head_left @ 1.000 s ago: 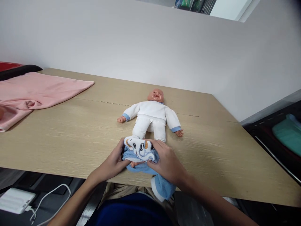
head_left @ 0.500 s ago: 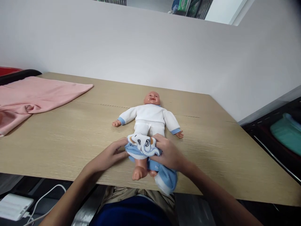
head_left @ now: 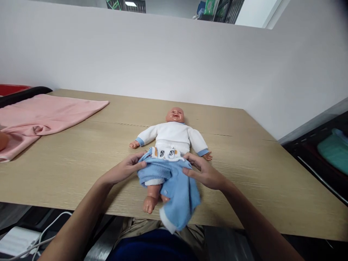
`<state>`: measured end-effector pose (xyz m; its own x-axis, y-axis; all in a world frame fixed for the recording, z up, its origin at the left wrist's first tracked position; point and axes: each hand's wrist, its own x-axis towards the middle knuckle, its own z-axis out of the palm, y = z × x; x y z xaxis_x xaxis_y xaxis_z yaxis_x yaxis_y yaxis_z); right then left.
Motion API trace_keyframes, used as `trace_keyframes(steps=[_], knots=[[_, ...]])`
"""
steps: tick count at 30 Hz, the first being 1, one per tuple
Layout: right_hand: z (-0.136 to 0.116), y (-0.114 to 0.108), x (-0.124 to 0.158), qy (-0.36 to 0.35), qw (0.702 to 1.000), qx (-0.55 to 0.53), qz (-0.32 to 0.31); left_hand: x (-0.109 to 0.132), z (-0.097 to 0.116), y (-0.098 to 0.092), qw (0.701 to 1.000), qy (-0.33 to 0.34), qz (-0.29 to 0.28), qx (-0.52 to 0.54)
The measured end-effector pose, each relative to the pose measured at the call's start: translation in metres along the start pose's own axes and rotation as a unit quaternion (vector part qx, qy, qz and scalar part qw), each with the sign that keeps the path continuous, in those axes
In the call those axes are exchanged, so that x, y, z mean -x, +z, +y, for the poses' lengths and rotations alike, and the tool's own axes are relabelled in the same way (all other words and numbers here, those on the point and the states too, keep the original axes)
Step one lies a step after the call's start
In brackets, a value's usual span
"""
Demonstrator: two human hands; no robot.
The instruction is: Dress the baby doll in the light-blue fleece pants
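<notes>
A baby doll (head_left: 175, 115) lies on its back, head away from me, in a white top (head_left: 174, 132) with blue cuffs. Light blue doll pants (head_left: 174, 177) with an elephant face at the waist cover its hips and upper legs. One bare foot (head_left: 150, 203) sticks out of the left pant leg. The other pant leg hangs over the table edge, and the second foot is mostly hidden behind it. My left hand (head_left: 129, 166) pinches the waistband's left side. At its right side, my right hand (head_left: 203, 170) grips the cloth between thumb and fingers.
A pink cloth (head_left: 54, 110) lies on the wooden table (head_left: 108, 145) at the left, near a red bin (head_left: 13, 89). At the right stands a dark container (head_left: 320, 159) with a green item inside. A white power bank (head_left: 20, 239) with a cable lies below the table edge.
Both hands have drawn the pants' waistband up the doll's legs toward its waist. The elephant face now lies higher, and the loose pant leg has swung toward the middle.
</notes>
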<state>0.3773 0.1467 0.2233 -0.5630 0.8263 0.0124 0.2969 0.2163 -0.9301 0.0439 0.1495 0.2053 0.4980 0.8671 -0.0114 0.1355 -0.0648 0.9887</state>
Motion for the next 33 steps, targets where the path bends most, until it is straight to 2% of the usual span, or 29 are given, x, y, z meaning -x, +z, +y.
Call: trace_keyframes(steps=[2, 5, 8, 10, 11, 12, 15, 16, 18, 20, 23, 25, 28, 30, 33], knots=[[0.008, -0.003, 0.006, 0.005, 0.994, -0.104, -0.032, -0.001, 0.001, -0.006, 0.997, 0.006, 0.017, -0.071], [0.019, -0.003, 0.010, -0.004, 0.974, -0.221, -0.054, -0.002, 0.013, -0.014, 0.988, 0.007, -0.005, -0.155], [0.025, 0.003, 0.008, -0.032, 0.971, -0.237, -0.027, -0.009, 0.038, -0.020, 0.977, 0.020, 0.017, -0.210], [0.024, 0.008, 0.007, -0.047, 0.971, -0.234, 0.002, -0.022, 0.059, -0.016, 0.971, 0.033, 0.034, -0.234], [0.023, 0.009, 0.006, -0.049, 0.971, -0.233, 0.013, -0.031, 0.068, -0.011, 0.968, 0.038, 0.016, -0.247], [0.021, 0.010, 0.006, -0.049, 0.971, -0.232, 0.019, -0.041, 0.076, -0.005, 0.964, 0.046, -0.027, -0.260], [0.012, 0.009, 0.009, -0.036, 0.974, -0.222, 0.016, -0.072, 0.087, 0.015, 0.934, 0.031, -0.223, -0.279], [0.010, 0.006, 0.011, -0.029, 0.976, -0.215, 0.013, -0.081, 0.086, 0.020, 0.922, 0.027, -0.278, -0.268], [0.005, 0.000, 0.016, 0.001, 0.980, -0.199, -0.006, -0.095, 0.079, 0.025, 0.910, 0.040, -0.342, -0.229], [0.001, -0.006, 0.022, 0.039, 0.982, -0.181, -0.044, -0.105, 0.070, 0.026, 0.915, 0.053, -0.352, -0.192], [-0.001, -0.014, 0.028, 0.055, 0.986, -0.122, -0.095, -0.114, 0.057, 0.027, 0.918, 0.015, -0.373, -0.132], [0.001, -0.017, 0.030, 0.038, 0.986, -0.130, -0.094, -0.120, 0.053, 0.029, 0.900, -0.024, -0.428, -0.079], [0.005, -0.018, 0.031, 0.028, 0.976, -0.215, -0.035, -0.127, 0.050, 0.034, 0.860, -0.052, -0.504, -0.063], [0.006, -0.017, 0.030, 0.046, 0.972, -0.230, -0.018, -0.130, 0.048, 0.036, 0.853, -0.043, -0.514, -0.081], [0.002, -0.016, 0.028, 0.056, 0.978, -0.189, -0.069, -0.130, 0.040, 0.035, 0.873, -0.013, -0.482, -0.070]])
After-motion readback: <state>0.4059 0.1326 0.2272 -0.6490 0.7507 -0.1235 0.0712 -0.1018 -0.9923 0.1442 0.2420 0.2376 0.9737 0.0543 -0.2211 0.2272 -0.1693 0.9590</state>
